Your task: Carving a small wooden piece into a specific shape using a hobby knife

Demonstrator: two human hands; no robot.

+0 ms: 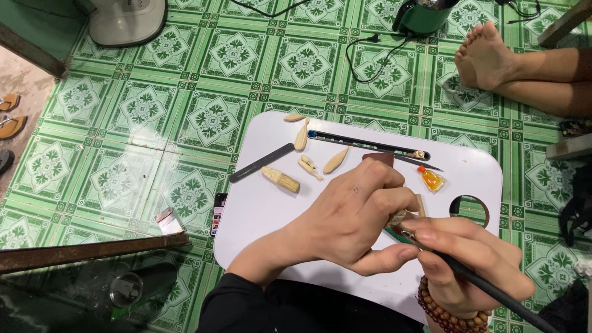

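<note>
Wooden piece [398,217], left hand [351,216], rotary tool [487,288]

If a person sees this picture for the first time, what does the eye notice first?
First come the two hands at the near edge of the white tray table: the left hand pinches a small pale carved piece, and the right hand holds a black rotary tool to it. Next, the bright green patterned floor tiles all around, and more pale carved pieces on the table's far side.
</note>
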